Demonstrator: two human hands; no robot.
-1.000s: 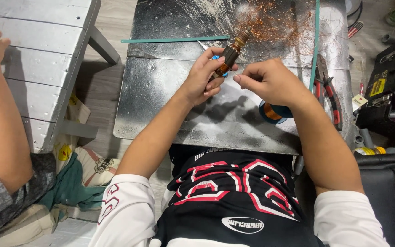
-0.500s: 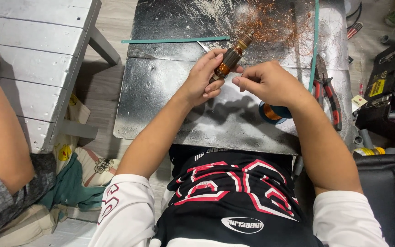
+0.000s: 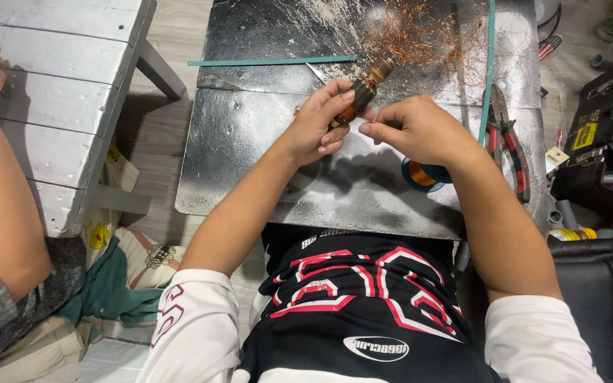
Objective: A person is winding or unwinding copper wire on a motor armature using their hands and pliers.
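The left hand [image 3: 318, 128] closes around a small brown wound motor core [image 3: 363, 91], tilted above the metal sheet [image 3: 264, 170]. The right hand [image 3: 413, 131] pinches shut just beside it (whether on wire, I cannot tell). Copper wire tangle [image 3: 420, 35] crowds the far edge; pliers [image 3: 509, 142] lie along the right edge.

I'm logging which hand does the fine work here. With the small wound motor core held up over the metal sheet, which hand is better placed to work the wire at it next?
Probably the right hand: its pinched fingertips sit just beside the core, while the left hand grips the core.
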